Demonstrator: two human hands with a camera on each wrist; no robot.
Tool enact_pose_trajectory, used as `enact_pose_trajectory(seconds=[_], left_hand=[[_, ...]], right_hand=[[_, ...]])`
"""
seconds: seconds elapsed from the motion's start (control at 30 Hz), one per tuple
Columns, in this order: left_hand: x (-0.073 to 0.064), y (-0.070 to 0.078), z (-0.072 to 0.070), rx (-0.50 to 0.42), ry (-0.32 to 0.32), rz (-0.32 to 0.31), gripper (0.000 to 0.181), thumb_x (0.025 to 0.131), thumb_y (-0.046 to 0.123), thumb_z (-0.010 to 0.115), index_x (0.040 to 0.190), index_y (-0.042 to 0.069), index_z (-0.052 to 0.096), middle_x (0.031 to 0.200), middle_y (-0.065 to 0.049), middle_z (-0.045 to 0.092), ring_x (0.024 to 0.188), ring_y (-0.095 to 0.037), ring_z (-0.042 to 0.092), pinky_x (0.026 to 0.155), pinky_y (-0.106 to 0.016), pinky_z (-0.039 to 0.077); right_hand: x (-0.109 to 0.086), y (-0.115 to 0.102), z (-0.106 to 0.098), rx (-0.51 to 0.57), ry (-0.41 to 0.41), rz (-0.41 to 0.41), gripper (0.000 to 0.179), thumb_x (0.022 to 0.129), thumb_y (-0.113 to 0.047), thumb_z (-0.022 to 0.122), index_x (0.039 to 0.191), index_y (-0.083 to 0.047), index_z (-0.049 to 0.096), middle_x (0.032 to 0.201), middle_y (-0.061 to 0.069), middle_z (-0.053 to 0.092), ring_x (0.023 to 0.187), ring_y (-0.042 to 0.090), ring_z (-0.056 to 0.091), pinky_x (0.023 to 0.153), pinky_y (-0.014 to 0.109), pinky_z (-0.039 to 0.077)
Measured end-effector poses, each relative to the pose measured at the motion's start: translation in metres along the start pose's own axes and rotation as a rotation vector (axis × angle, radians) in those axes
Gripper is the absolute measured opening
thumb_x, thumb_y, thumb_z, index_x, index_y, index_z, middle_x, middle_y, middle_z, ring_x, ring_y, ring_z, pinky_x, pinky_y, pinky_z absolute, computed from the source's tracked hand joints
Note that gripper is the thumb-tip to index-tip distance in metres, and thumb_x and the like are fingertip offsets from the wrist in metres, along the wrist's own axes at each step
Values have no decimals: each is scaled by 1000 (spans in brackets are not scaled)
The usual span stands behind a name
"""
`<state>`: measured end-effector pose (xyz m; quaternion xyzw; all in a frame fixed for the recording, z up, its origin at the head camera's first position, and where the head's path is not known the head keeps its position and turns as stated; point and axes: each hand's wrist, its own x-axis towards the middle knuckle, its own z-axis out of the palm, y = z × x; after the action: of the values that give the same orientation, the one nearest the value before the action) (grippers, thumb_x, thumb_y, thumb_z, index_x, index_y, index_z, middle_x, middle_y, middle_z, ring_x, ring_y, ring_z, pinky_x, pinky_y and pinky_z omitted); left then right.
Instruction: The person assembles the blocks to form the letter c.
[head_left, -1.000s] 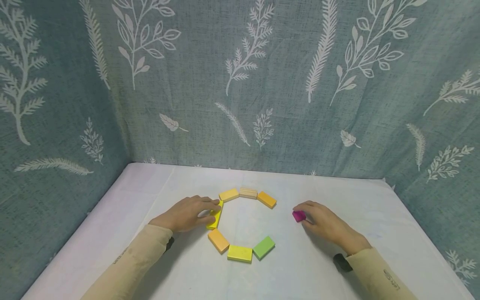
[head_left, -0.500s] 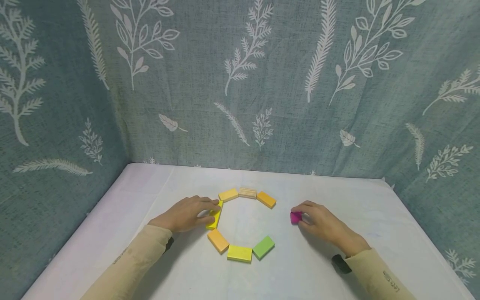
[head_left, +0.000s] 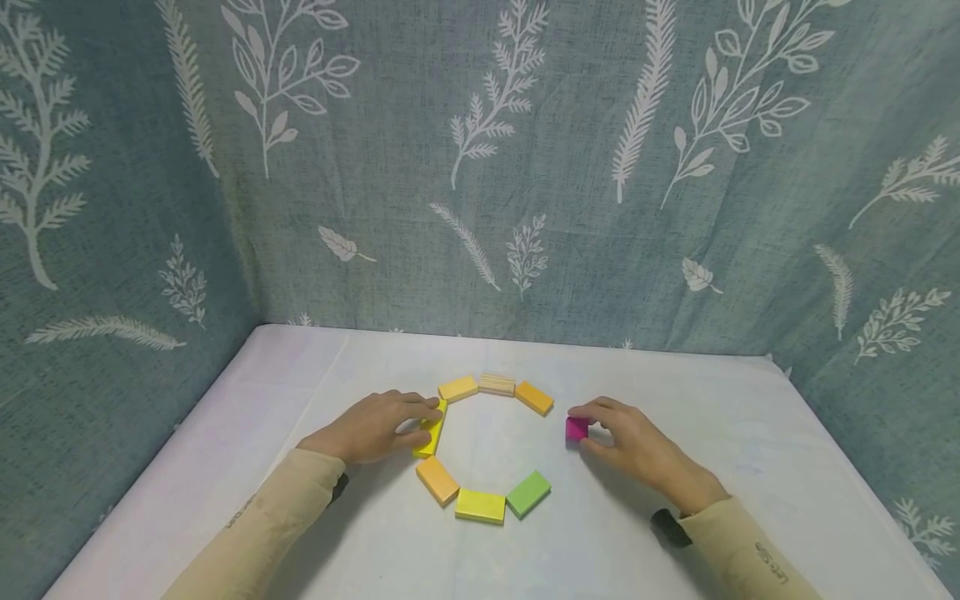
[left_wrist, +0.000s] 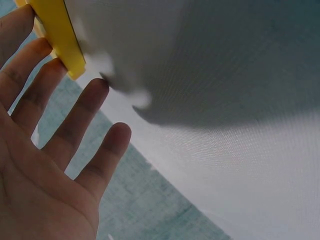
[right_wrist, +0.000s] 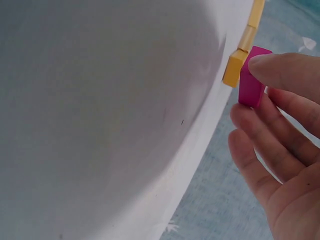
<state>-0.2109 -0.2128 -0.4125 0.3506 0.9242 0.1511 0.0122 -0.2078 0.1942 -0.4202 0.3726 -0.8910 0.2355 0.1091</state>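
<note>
My left hand [head_left: 380, 427] is at the left of a ring of small blocks, thumb and fingers on a yellow block [head_left: 431, 428] lying on the white table. In the left wrist view the fingertips meet that block's edge; the thumb is out of sight there. My right hand [head_left: 633, 442] pinches a magenta block [right_wrist: 252, 82] between thumb and fingers, to the right of the ring. The right wrist view shows the thumb across its face and an orange block [right_wrist: 233, 67] just behind. Whether the magenta block touches the table is unclear.
A light-yellow block [head_left: 458, 389], a striped wooden block [head_left: 497, 384] and another orange block [head_left: 534, 398] form the far arc. Nearer lie a light-orange block [head_left: 437, 480], a second yellow block [head_left: 480, 506] and a green block [head_left: 528, 494]. A leaf-patterned curtain [head_left: 405, 275] hangs behind.
My right hand has moved left with the magenta block, closer to the ring, and the block has turned a little. The left hand and the other blocks stay where they were.
</note>
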Motion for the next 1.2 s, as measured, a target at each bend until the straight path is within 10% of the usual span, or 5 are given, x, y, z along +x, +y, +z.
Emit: enact_pose_trajectory(seconds=[1.2], left_hand=[[1,0,0,26,3,13,37,98,24,70,133,13,68,143,-7,59,123,-29,60,100,-51,48]], right_hand=[[7,-22,13,32,-212,54,28,86,-9,81,113,-7,73,106,-3,69,97,10,65,88,35,57]])
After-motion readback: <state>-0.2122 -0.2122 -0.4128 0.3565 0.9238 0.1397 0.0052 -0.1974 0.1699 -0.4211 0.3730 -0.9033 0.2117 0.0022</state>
